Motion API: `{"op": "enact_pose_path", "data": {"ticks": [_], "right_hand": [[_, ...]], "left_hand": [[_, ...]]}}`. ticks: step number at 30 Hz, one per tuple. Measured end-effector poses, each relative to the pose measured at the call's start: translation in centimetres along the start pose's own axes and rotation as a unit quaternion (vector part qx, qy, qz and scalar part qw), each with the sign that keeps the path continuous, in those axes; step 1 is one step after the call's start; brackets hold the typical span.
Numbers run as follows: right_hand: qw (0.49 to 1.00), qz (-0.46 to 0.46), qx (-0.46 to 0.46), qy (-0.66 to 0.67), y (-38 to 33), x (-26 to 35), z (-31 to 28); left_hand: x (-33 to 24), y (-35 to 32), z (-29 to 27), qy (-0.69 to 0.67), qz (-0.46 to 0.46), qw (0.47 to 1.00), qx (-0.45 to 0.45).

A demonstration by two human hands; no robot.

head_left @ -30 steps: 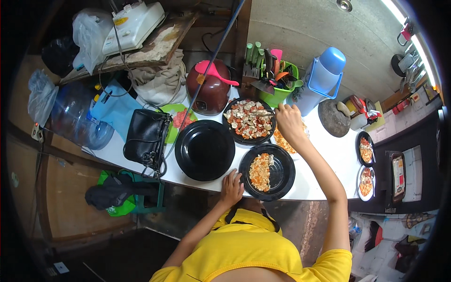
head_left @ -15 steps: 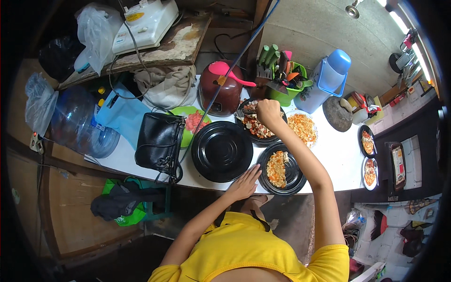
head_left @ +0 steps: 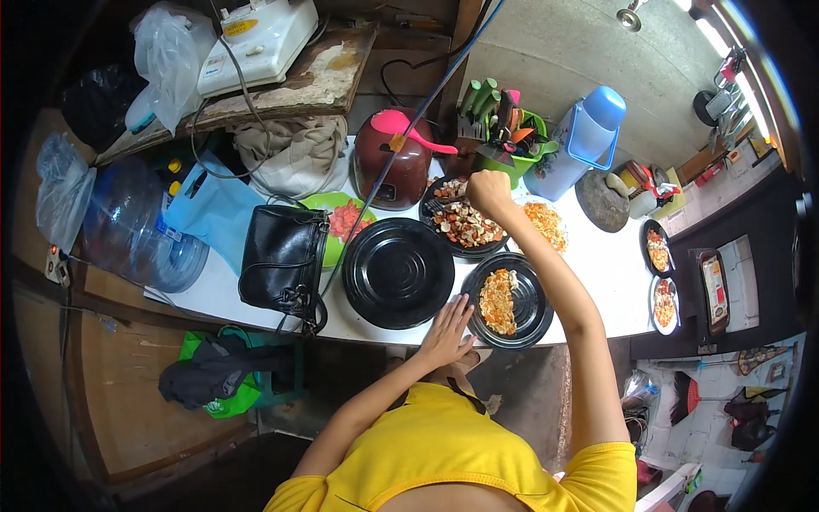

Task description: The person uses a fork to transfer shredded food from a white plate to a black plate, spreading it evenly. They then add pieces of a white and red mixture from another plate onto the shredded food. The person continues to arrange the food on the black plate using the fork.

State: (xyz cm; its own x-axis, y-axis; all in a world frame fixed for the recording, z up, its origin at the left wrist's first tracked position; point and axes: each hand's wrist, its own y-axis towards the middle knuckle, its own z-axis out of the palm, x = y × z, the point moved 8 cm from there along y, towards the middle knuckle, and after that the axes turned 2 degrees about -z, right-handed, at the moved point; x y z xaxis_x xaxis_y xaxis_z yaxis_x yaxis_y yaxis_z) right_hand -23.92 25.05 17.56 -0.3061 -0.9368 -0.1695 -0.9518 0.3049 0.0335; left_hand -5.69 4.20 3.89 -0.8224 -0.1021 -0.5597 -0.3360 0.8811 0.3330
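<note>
My right hand point(head_left: 490, 194) is closed around a fork, mostly hidden under the fist, over a black plate point(head_left: 425, 224) heaped with chopped mixed food point(head_left: 465, 225) in red, brown and white pieces. My left hand point(head_left: 445, 331) is open, fingers outstretched, at the near left rim of a second black plate point(head_left: 536, 317). On that plate's left half lies a chopped orange and pale yellow food point(head_left: 497, 305). Left of it sits a bare black plate point(head_left: 398, 273). Partly behind my right forearm is a pale plate of orange and white shredded food point(head_left: 544, 224).
A black handbag point(head_left: 277, 256) and a green plate of pink pieces point(head_left: 345, 220) lie to the left. Behind stand a maroon rice cooker point(head_left: 391, 166), a green utensil basket point(head_left: 533, 149) and a blue-lidded jug point(head_left: 578, 141). Two filled plates point(head_left: 665, 305) are at the right edge.
The whole view has shifted slightly left. My right hand stays over the mixed food with the fork, and my left hand remains at the plate's rim.
</note>
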Motion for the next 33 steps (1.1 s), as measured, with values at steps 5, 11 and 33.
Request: {"op": "enact_pose_path", "data": {"ticks": [5, 11, 33], "right_hand": [[0.999, 0.012, -0.02, 0.033, -0.4, -2.9, -0.1], [0.99, 0.034, -0.026, 0.138, -2.2, -7.0, 0.3], [0.995, -0.086, 0.025, 0.041, 1.9, -0.4, -1.1]], "left_hand": [[-0.4, -0.1, 0.1, 0.028, 0.016, 0.999, 0.009], [-0.3, 0.1, 0.3, 0.038, -0.017, 0.999, 0.012], [-0.6, -0.3, 0.0, 0.038, -0.032, 0.997, -0.057]]}}
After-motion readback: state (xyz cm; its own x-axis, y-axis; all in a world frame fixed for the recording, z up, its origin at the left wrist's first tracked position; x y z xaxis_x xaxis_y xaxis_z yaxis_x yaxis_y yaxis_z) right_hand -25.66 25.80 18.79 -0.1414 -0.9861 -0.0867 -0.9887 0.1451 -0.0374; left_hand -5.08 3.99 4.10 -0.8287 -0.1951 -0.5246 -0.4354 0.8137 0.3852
